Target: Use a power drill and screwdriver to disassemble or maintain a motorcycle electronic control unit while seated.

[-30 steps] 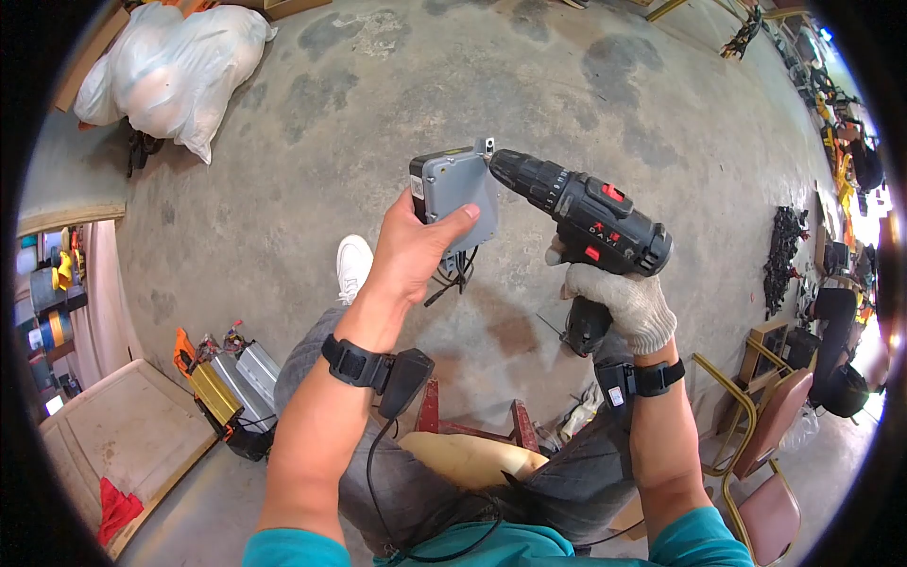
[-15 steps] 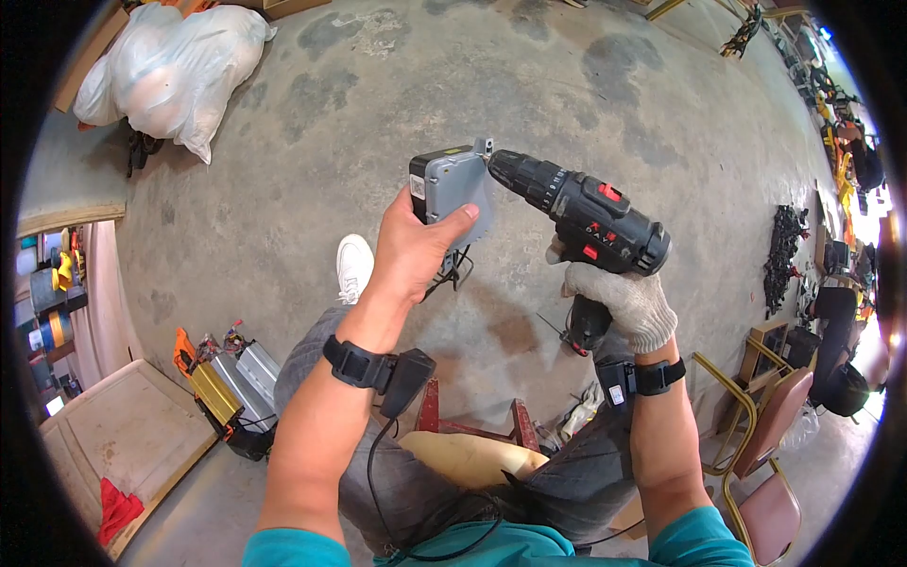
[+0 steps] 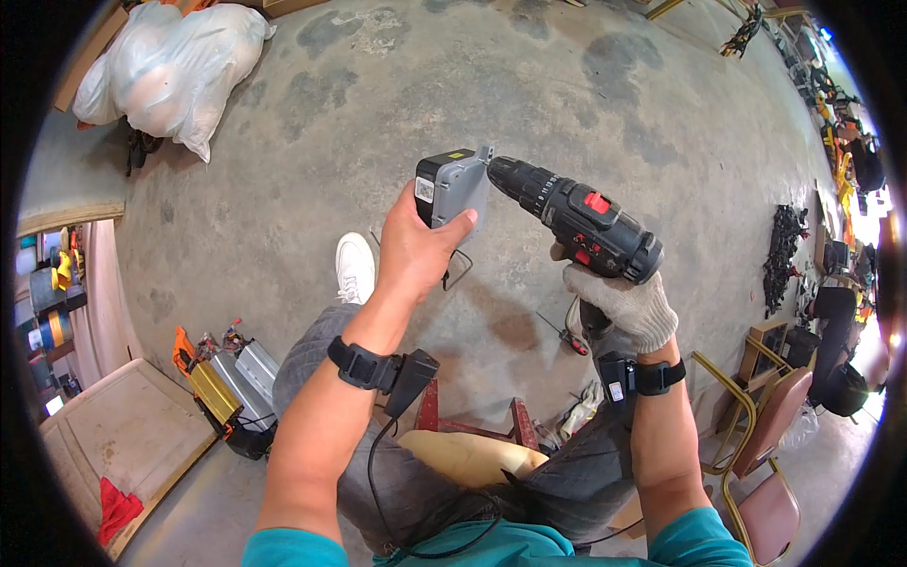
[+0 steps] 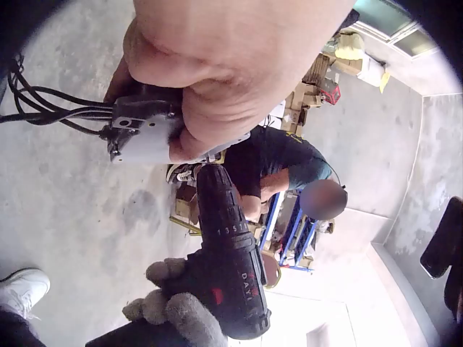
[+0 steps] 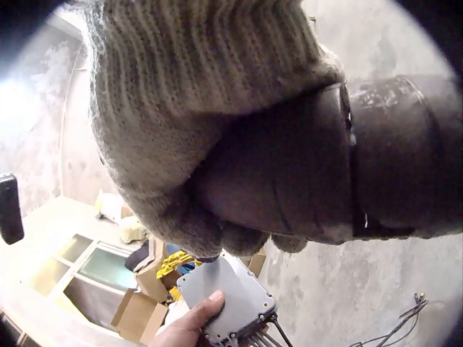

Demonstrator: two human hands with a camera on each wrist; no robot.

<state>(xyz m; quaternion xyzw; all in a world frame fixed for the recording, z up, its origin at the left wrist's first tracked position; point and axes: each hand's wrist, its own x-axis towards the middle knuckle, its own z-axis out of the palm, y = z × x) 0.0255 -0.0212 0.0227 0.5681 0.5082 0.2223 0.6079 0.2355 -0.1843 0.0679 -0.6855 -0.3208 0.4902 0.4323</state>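
My bare left hand [image 3: 414, 248] grips a flat grey-and-black box [image 3: 463, 189], the thumb across its grey face. In the left wrist view, several black cables [image 4: 65, 112] run out of one end of the box. My right hand [image 3: 624, 307], in a knitted glove, holds a black cordless drill [image 3: 590, 222] with red switches by its handle. The drill's nose points left, right at a small metal tab [image 3: 485, 153] on the box's upper corner. The glove and the drill's handle fill most of the right wrist view.
A white plastic bag [image 3: 184, 76] lies on the concrete floor at far left. Metal cased units [image 3: 231, 383] stand beside a wooden board [image 3: 123, 454] at left. Pink-seated chairs [image 3: 770, 510] are at right. Another person [image 4: 289, 170] bends over in the background of the left wrist view.
The box has turned in my left hand's grip, showing more of its black labelled side. The drill has tilted with it and shifted slightly left, its nose staying at the tab.
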